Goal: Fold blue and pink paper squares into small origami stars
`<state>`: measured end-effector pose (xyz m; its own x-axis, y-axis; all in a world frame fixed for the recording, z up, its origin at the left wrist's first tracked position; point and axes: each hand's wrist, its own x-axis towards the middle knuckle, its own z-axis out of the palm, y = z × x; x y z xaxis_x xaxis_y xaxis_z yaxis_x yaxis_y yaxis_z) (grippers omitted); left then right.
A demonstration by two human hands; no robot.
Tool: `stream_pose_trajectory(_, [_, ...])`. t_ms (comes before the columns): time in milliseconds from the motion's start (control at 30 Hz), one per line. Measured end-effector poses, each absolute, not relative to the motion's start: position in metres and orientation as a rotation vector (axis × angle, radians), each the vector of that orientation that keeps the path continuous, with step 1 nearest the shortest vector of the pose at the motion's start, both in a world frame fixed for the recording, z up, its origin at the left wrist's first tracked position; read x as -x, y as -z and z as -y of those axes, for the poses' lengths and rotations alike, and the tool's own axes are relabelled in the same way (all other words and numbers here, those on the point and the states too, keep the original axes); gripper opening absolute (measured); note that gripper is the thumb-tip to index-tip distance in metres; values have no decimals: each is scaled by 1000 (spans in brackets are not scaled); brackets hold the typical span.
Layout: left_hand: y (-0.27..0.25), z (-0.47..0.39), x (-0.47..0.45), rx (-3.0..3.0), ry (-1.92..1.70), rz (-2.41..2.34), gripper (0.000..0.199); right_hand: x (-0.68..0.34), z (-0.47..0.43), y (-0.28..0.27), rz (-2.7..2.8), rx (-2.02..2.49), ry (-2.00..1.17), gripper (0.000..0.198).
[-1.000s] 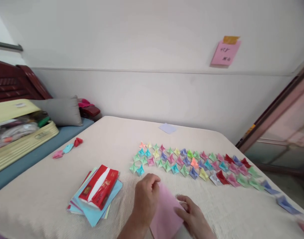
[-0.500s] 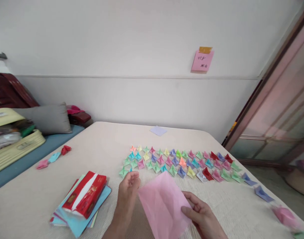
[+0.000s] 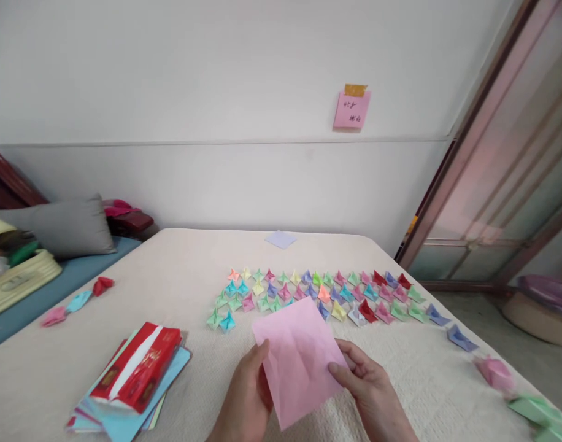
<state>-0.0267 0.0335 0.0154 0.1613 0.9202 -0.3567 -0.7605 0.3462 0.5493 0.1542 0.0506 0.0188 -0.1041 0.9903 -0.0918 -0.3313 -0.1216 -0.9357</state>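
Observation:
A square sheet of pink paper, faintly creased, is held up between my two hands. My left hand grips its left edge with the thumb in front and the fingers behind, mostly hidden. On the right edge, my right hand pinches the sheet between thumb and fingers. Beyond the paper, rows of small folded paper boats in many colours stand on the cloth-covered surface; the sheet hides part of the nearest row.
At left a red tissue pack lies on a stack of coloured paper. Several crumpled-looking folded papers lie near the left edge. More folded pieces line the right edge. A lilac sheet lies at the back, before the wall.
My left hand, apart from the sheet before, has closed on its left edge. The pink paper has tilted and risen slightly. The view has turned a little to the right.

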Motion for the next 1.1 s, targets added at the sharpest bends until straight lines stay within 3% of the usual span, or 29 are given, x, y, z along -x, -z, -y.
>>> stream_pose_trajectory(233, [-21,-34,31,-422,-1285,-693,32,-150,-50,-16,945,984,-1489,26])
stream_pose_trajectory(433, [-10,-37,41,-502,-1311,-779,28,-154,-51,-6,976,910,-1448,57])
stream_pose_trajectory(600, [-9,-37,41,-534,-1291,-831,24,-161,-54,3,1184,1081,-1367,31])
stream_pose_trajectory(767, [-9,-38,36,-527,-1284,-894,25,-160,-54,4,1151,1157,-1321,33])
stream_pose_trajectory(1100, [-6,-35,36,-478,-1298,-895,23,-154,-52,-5,1091,1032,-1545,33])
